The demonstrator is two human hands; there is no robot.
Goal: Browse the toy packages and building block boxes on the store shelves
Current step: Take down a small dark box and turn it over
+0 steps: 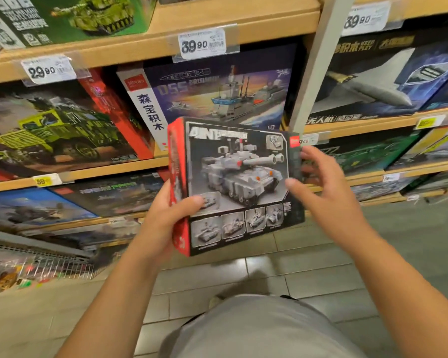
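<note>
Hands, two, meet at one grey tank block box (237, 184) held up before the shelves. Left hand (166, 218) has its grip clamped on the red left edge, thumb across the front. Right hand (326, 192) touches the right edge, fingers spread apart. Behind stand one warship box (217, 91) and one green truck box (55, 125), under two price tags: 39.90 (201, 44) and 29.90 (48, 69).

Wooden store shelves (217, 34), building block boxes (217, 91) standing on them
</note>
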